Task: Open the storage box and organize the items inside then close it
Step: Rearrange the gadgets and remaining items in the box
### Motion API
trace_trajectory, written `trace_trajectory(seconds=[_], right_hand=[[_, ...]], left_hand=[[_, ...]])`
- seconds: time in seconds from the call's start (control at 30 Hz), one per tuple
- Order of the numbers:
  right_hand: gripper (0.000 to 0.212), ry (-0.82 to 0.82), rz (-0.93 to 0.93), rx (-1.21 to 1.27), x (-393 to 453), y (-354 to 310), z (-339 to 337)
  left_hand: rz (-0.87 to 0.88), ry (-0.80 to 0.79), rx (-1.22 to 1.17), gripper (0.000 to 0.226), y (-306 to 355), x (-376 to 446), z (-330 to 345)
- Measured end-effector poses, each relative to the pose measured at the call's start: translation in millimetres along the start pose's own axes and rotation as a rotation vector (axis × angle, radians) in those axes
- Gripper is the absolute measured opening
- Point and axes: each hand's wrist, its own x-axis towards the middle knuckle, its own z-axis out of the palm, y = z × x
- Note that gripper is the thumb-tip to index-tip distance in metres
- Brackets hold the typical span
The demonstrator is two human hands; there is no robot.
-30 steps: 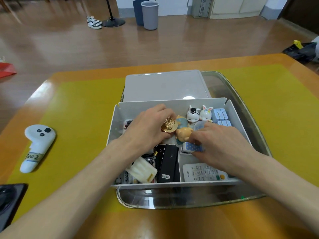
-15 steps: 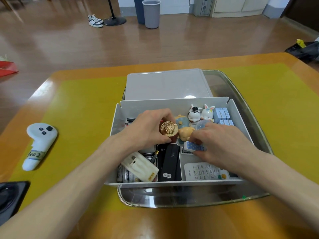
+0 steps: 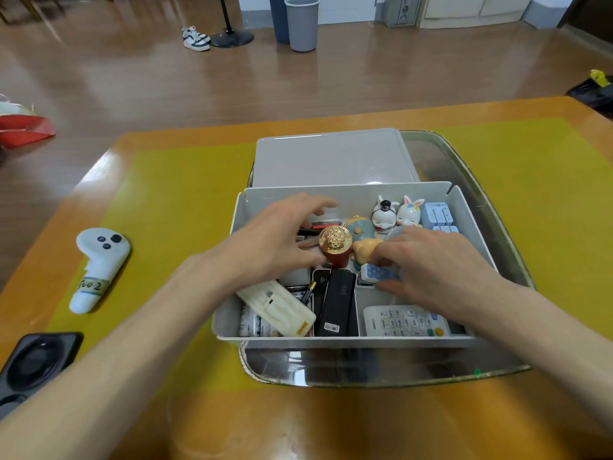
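Note:
The white storage box [image 3: 237,260] stands open inside a metal tray [image 3: 504,234], and its lid [image 3: 331,161] lies flat behind it. A red stamp with a gold cap [image 3: 335,245] stands upright mid-box. My left hand [image 3: 275,240] hovers beside it with fingers spread over the back left compartment, holding nothing. My right hand [image 3: 434,270] pinches a small blue dotted block [image 3: 378,272] next to an orange figurine [image 3: 363,250]. Two rabbit figurines [image 3: 398,212], blue adapters [image 3: 438,215], a black device [image 3: 336,303], a cream charger [image 3: 278,307] and a white remote [image 3: 401,322] fill the box.
A white hand controller [image 3: 99,267] lies on the yellow mat to the left. A black object [image 3: 33,363] sits at the near left table edge. On the floor beyond the table stand two bins [image 3: 298,21] and a pair of shoes [image 3: 195,38].
My left hand lowered the gold-capped stamp, stood it in the box and opened its fingers away from it. My right hand has stayed on the blue dotted block.

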Motion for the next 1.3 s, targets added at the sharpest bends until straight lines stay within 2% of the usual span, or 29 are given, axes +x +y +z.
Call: trace_trajectory(seconds=[0.07, 0.13, 0.23, 0.33, 0.43, 0.6, 0.73, 0.83, 0.9, 1.0, 1.07, 1.13, 1.23, 1.3], right_hand=[[0.022, 0.028, -0.018, 0.072, 1, -3, -7], [0.02, 0.027, -0.065, 0.166, 2, -9, -13], [0.033, -0.091, -0.226, 0.242, 6, -24, -12], [0.053, -0.188, -0.332, 0.173, 12, -35, -5], [0.059, -0.218, -0.379, 0.117, 22, -42, -2], [0.047, -0.242, -0.378, 0.109, 29, -47, -10], [0.027, -0.203, -0.368, 0.124, 24, -37, -17], [0.031, -0.194, -0.337, 0.116, 20, -30, -22], [0.034, -0.189, -0.275, 0.217, 16, -24, -29], [0.038, -0.193, -0.103, 0.486, 7, -6, -41], [0.033, -0.207, 0.013, 0.747, 1, 10, -47], [0.037, -0.208, 0.113, 0.927, -4, 23, -50], [0.032, -0.306, 0.146, 1.007, -20, 33, -49], [0.028, -0.385, 0.174, 0.974, -32, 38, -45]], left_hand=[[-0.024, 0.001, 0.067, 0.06, -5, -23, -19], [-0.035, -0.062, 0.194, 0.051, -7, -45, -30], [-0.028, -0.172, 0.233, 0.053, -3, -65, -30], [0.007, -0.229, 0.278, 0.05, -4, -75, -24], [0.048, -0.206, 0.367, 0.05, -10, -79, -19], [0.098, -0.205, 0.412, 0.048, -15, -73, -14], [0.085, -0.239, 0.359, 0.039, -15, -68, -20], [0.034, -0.261, 0.401, 0.037, -13, -66, -26], [0.014, -0.253, 0.451, 0.043, -13, -67, -28], [0.021, -0.196, 0.469, 0.056, -11, -67, -31], [0.024, -0.147, 0.454, 0.057, -11, -65, -34], [0.016, -0.111, 0.425, 0.057, -11, -65, -36], [-0.004, -0.091, 0.365, 0.064, -11, -63, -32], [-0.006, -0.093, 0.32, 0.071, -9, -57, -25]])
